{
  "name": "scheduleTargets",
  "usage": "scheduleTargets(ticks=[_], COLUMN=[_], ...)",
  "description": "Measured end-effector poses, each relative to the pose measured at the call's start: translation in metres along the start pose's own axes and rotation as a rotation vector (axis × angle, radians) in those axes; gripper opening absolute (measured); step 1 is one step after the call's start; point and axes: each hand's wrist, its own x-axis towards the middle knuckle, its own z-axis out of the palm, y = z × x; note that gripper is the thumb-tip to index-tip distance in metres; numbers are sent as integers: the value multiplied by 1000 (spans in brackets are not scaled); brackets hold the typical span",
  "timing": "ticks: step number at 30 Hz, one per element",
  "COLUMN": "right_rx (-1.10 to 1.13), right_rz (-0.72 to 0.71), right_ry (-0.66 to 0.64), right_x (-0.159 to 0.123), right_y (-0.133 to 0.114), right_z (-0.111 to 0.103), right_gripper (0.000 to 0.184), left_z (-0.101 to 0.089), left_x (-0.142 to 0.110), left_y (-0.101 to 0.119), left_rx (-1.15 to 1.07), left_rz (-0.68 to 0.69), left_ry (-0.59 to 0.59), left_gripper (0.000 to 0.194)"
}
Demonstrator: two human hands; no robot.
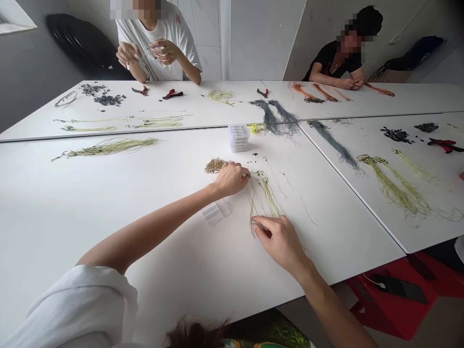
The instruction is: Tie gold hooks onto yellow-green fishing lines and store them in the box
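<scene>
My left hand [232,178] is closed, with its fingertips at the top end of some thin yellow-green cords [251,203]. Thumb and forefinger of my right hand [279,237] come together at the lower part of the same cords. Just right of them lies a bundle of yellow-green cords [268,193] with dark ends at the top. A pile of small gold-coloured metal pieces [214,165] sits beyond my left hand, which partly covers it. Below my left wrist is a clear plastic compartment box [216,211].
Behind my hands stands a stack of clear plastic boxes [238,138]. A long green cord bundle [112,147] lies left; grey cord bundles [270,118] lie beyond. Pliers [173,94] and dark small parts [108,99] are across the table, where two people sit. A phone [402,287] rests on a red stool.
</scene>
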Motion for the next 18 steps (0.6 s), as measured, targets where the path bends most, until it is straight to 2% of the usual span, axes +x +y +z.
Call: scheduleTargets(ticks=[7, 12, 14, 16, 18], right_rx=[-5, 44, 108, 220, 301], right_rz=[28, 50, 68, 82, 76], right_ry=[48, 66, 59, 59, 177], right_x=[0, 3, 2, 0, -4], right_y=[5, 6, 8, 10, 12], right_z=[-1, -4, -16, -36, -60], right_gripper=[24, 25, 24, 24, 24], left_z=[2, 2, 3, 5, 8], left_x=[-5, -22, -36, -54, -73], left_y=[-2, 12, 23, 38, 53], left_rx=[7, -19, -47, -140, -220], left_rz=[37, 98, 159, 311, 468], left_ry=[28, 43, 33, 12, -7], left_gripper=[29, 29, 27, 27, 25])
